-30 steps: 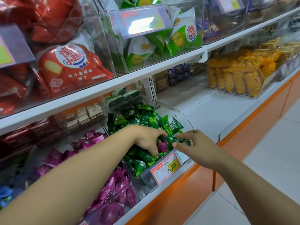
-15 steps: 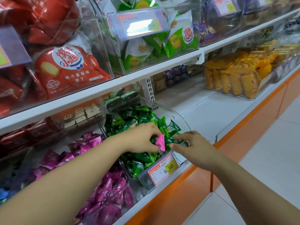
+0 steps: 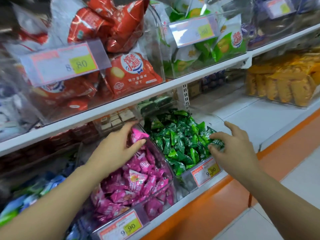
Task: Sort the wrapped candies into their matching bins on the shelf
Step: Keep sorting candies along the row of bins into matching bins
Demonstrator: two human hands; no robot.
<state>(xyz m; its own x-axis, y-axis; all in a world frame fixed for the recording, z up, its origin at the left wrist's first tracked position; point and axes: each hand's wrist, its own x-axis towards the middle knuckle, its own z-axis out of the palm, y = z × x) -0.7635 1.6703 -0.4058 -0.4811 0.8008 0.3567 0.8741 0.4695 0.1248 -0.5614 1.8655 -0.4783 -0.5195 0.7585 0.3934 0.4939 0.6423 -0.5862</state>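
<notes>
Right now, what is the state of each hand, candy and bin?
left hand: pinches pink candy.
pink candy: held above pink bin, not released.
right hand: touches green candies; grip unclear.
pink bin: open, heaped with candies.
green bin: open, heaped with candies.

The left hand [image 3: 114,149], which a moment ago pinched the pink candy [image 3: 136,136] among the green candies [image 3: 176,141] at mid-frame, has carried it leftward over the divider and now holds it above the back of the pink bin [image 3: 155,205]. The right hand [image 3: 237,148] has left the front edge of the green bin [image 3: 188,181], and its fingers, now spread, touch the sweets at that bin's right side; whether they grip one is too blurred to tell. The view has swung left, bringing the pink bin's price tag [image 3: 121,226] into the bottom centre.
</notes>
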